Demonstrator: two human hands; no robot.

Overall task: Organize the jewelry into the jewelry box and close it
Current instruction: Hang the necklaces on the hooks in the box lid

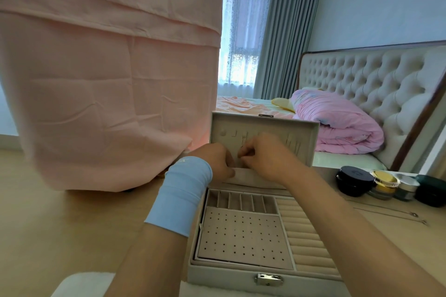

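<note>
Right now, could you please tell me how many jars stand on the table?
4, right of the box: black jar, gold jar, silver-lidded jar, green jar.

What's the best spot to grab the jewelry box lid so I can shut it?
Hold the lid by its top edge, beside the little metal clasp plate, reaching over from above. The lid stands upright, hinged at the back of the jewelry box, so that top edge is its free end and should probably swing down easiest.
</note>
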